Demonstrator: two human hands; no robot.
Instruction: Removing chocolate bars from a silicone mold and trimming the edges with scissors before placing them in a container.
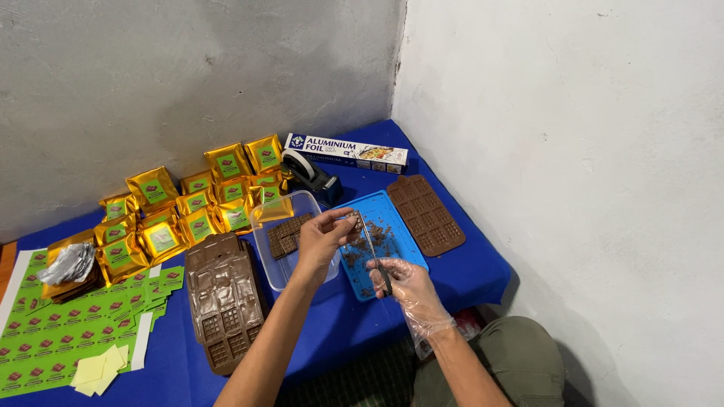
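left hand (323, 234) pinching chocolate (351, 219), frame centre | gloved right hand (403, 280) closing on scissors (375, 256) | risk: crumbs missing blue tray (403, 226)

gold pouches (197, 211) – table rear | green label sheets (68, 332) – left | foil box (346, 151) – by wall

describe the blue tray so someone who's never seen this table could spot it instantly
On the blue-covered table in the wall corner, look at the near right part, under the person's hands. The blue tray lies flat there, strewn with brown crumbs, between a clear plastic container and a brown mould. It is the only bright blue, rimmed rectangle; its neighbours are clear or brown.
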